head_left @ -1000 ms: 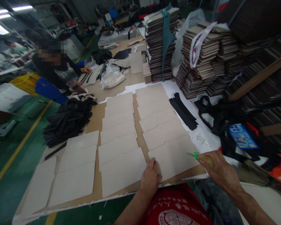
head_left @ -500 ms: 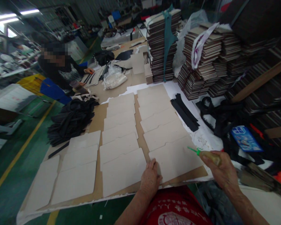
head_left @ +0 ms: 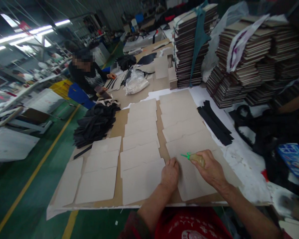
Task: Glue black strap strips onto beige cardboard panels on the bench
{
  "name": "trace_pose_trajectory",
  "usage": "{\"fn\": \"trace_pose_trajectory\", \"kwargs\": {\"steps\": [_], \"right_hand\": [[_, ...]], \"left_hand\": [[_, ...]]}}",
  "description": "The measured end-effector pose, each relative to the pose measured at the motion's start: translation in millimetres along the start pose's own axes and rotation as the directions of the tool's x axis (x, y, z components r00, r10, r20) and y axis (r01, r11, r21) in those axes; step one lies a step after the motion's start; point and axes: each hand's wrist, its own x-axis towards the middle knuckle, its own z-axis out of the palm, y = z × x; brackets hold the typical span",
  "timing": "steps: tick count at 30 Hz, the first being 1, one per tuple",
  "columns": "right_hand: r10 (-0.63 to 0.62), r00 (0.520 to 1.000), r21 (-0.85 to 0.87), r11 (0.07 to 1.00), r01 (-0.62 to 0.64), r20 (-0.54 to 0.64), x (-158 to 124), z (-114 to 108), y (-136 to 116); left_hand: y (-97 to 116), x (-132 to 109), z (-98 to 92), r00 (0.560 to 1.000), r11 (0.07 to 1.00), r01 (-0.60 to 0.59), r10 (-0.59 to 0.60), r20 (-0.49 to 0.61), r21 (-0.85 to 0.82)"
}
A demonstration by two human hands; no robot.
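My right hand (head_left: 210, 169) is closed round a small yellowish squeeze bottle (head_left: 198, 160) with a thin green nozzle. The nozzle points left, over a beige board panel (head_left: 196, 182) at the near end of the right-hand column. On that panel's left edge lies my left hand (head_left: 170, 174), its fingers bent and close together at the edge. Beside it, to the left, is the near panel (head_left: 143, 182) of the middle column. More overlapping panels (head_left: 101, 182) lie further left. Whether the nozzle tip touches the board I cannot tell.
Black strips (head_left: 215, 122) lie right of the panels, and a pile of black pieces (head_left: 96, 124) sits at the left edge. Tall board stacks (head_left: 190, 49) stand at the back right. Another person (head_left: 89, 78) works at the table's far left, near a plastic bag (head_left: 137, 83).
My right hand has moved left with the bottle, bringing the nozzle further over the near panel and closer to my left hand. The view has swung, shifting the scene rightward.
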Motion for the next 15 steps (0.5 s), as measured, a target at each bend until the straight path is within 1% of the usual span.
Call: {"fn": "trace_pose_trajectory", "kwargs": {"steps": [2, 5, 8, 15], "right_hand": [[-0.028, 0.999, -0.057, 0.998, 0.03, 0.022, 6, 6, -7], [-0.077, 0.996, -0.114, 0.99, 0.082, 0.052, 12, 11, -14], [-0.092, 0.992, -0.16, 0.981, 0.105, 0.087, 16, 14, -18], [-0.126, 0.984, -0.297, 0.942, 0.158, 0.124, 22, 19, -30]], "left_hand": [[-5, 9, -0.7, 1.0, 1.0, -0.015, 0.015, 0.018, 0.002], [-11, 15, 1.1, 0.999, 0.999, -0.033, 0.033, 0.04, -0.007], [-15, 14, 3.2, 0.998, 0.999, -0.047, 0.048, 0.042, -0.022], [-23, 14, 5.4, 0.997, 0.996, -0.07, 0.071, 0.028, -0.057]]}}
